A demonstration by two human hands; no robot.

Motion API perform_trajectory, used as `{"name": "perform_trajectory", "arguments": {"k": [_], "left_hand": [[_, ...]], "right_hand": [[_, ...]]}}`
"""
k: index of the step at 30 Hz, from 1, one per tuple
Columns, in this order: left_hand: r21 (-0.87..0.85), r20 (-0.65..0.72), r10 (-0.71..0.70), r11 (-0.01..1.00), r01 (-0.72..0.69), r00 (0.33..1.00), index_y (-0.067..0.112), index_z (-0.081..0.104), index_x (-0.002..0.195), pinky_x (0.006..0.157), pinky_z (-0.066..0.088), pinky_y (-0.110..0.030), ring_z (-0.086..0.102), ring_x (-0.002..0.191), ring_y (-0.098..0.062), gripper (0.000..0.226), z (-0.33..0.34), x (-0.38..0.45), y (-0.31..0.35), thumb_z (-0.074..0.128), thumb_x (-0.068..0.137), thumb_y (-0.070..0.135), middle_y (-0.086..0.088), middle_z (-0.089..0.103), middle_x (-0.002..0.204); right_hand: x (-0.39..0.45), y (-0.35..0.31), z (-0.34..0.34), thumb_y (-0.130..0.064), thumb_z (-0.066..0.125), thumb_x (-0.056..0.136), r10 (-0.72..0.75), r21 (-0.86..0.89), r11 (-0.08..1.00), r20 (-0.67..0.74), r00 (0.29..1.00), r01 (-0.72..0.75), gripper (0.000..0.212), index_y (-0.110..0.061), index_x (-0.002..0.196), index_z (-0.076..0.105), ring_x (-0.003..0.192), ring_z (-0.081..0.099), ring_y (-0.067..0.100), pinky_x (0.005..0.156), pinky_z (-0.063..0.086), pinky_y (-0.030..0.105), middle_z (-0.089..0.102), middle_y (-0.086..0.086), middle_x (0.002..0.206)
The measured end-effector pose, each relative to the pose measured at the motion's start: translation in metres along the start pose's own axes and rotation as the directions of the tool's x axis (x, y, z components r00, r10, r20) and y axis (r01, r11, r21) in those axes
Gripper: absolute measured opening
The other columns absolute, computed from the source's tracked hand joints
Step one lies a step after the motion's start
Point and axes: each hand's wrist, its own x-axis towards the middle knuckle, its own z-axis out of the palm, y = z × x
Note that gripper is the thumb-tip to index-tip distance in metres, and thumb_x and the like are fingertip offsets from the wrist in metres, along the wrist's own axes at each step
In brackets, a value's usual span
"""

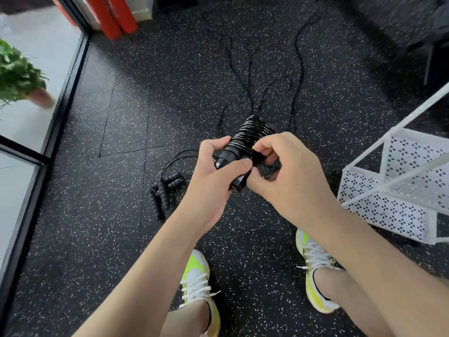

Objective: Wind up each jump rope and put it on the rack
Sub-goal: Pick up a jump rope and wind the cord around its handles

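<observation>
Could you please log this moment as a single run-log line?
phase: winding | left hand: holds wound jump rope | right hand: tucking cord | other jump rope handles: on floor | rack: right

I find no readable text, brand, number or sign anywhere in my view. The red objects (114,18) at the upper left carry no legible marking.

Rack (398,190) cut off at right

Black speckled rubber floor (102,239). Potted green plant (19,74) far left behind glass pane (36,125). Red cylinders (116,18) top left. White-and-yellow sneakers (199,283) below.
</observation>
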Motion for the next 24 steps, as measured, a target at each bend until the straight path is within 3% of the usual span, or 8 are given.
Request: {"name": "perform_trajectory", "arguments": {"k": [6, 9, 12, 18, 24], "left_hand": [[-0.089, -0.027, -0.006, 0.996, 0.003, 1.000, 0.016, 0.052, 0.126, 0.080, 0.058, -0.034, 0.071, 0.094, -0.020, 0.043, -0.003, 0.001, 0.003, 0.065, 0.092, -0.006, -0.007, 0.072, 0.112], [-0.131, -0.044, -0.010, 0.991, 0.004, 0.999, 0.013, 0.050, 0.133, 0.092, 0.055, -0.047, 0.069, 0.104, -0.029, 0.047, -0.002, 0.001, 0.003, 0.065, 0.092, -0.004, -0.014, 0.069, 0.123], [-0.178, -0.054, -0.028, 0.984, 0.018, 0.998, 0.010, 0.049, 0.135, 0.100, 0.052, -0.055, 0.069, 0.108, -0.034, 0.047, -0.001, 0.001, 0.003, 0.064, 0.093, -0.003, -0.017, 0.067, 0.126], [-0.207, -0.045, -0.044, 0.978, 0.034, 0.998, 0.010, 0.051, 0.134, 0.087, 0.050, -0.050, 0.071, 0.099, -0.032, 0.046, 0.000, 0.000, 0.005, 0.064, 0.091, -0.001, -0.013, 0.071, 0.119], [-0.224, -0.040, -0.044, 0.974, 0.034, 0.998, 0.010, 0.051, 0.129, 0.086, 0.056, -0.047, 0.073, 0.097, -0.029, 0.036, 0.003, -0.001, 0.004, 0.061, 0.096, 0.001, -0.014, 0.071, 0.120]], "right_hand": [[-0.005, 0.002, 0.011, -0.014, 0.061, 0.097, -0.022, 0.108, 0.994, 0.044, 0.999, 0.017, 0.030, -0.016, 0.126, 0.056, 0.101, 0.050, -0.004, 0.085, 0.037, 0.007, 0.046, -0.010, 0.117], [-0.006, 0.004, 0.017, -0.014, 0.057, 0.101, -0.020, 0.166, 0.986, 0.027, 0.999, 0.015, 0.031, -0.015, 0.132, 0.054, 0.105, 0.053, 0.003, 0.090, 0.041, 0.012, 0.045, -0.007, 0.125], [-0.006, 0.005, 0.019, -0.014, 0.060, 0.100, 0.007, 0.234, 0.972, -0.005, 1.000, -0.006, 0.031, -0.018, 0.130, 0.058, 0.095, 0.057, 0.013, 0.084, 0.050, 0.021, 0.047, -0.005, 0.123], [-0.003, 0.002, 0.017, -0.012, 0.067, 0.096, 0.076, 0.413, 0.909, -0.033, 0.997, -0.056, 0.030, -0.022, 0.124, 0.066, 0.089, 0.060, 0.008, 0.082, 0.052, 0.021, 0.054, -0.004, 0.119], [-0.004, -0.003, 0.018, -0.016, 0.067, 0.098, 0.119, 0.427, 0.901, -0.064, 0.991, -0.080, 0.024, -0.019, 0.121, 0.066, 0.091, 0.058, 0.004, 0.080, 0.051, 0.018, 0.055, -0.003, 0.117]]}}
